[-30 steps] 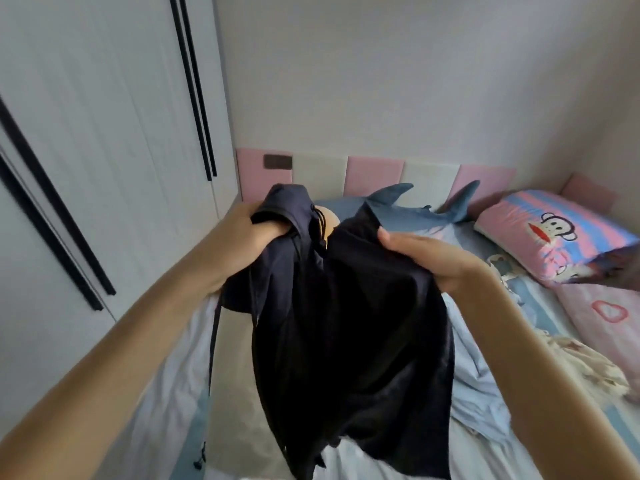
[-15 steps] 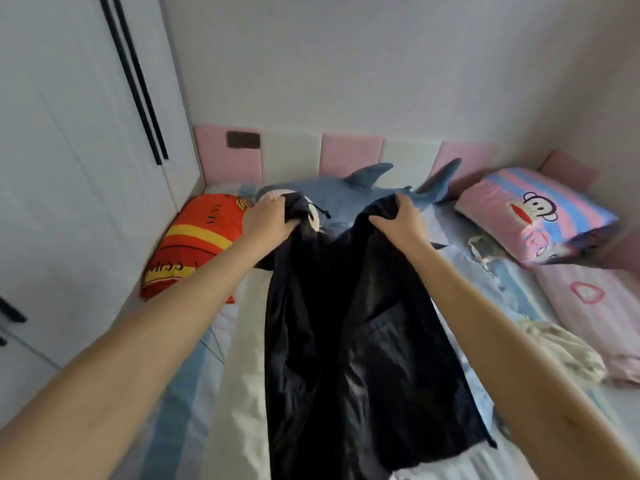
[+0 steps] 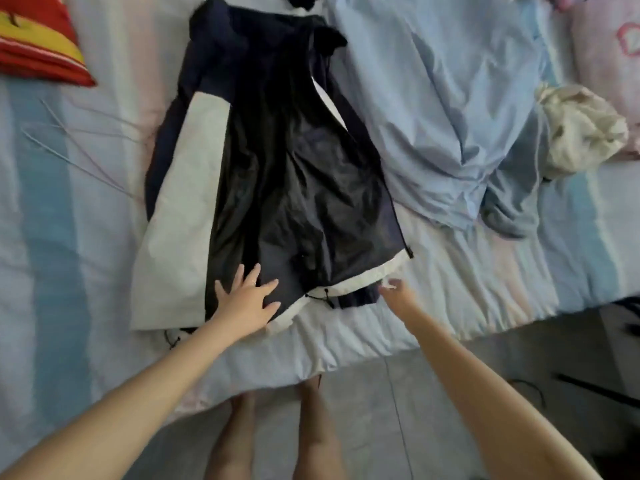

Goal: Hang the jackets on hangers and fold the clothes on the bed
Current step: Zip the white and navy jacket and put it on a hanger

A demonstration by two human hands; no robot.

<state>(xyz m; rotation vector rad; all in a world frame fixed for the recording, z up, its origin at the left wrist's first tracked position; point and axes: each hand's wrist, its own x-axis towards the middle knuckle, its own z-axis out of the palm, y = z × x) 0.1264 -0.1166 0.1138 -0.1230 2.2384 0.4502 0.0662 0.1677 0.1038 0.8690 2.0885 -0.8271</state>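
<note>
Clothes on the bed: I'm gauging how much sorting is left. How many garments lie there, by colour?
Navy and white nylon jacket, laid flat: 1
Light blue crumpled garment: 1
Cream crumpled garment: 1
Total: 3
The grey-blue fold beside the light blue one may be part of it; I cannot tell.

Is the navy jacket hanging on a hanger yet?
No, the navy jacket lies spread flat on the bed, with the left hand resting open on its lower hem.
</note>
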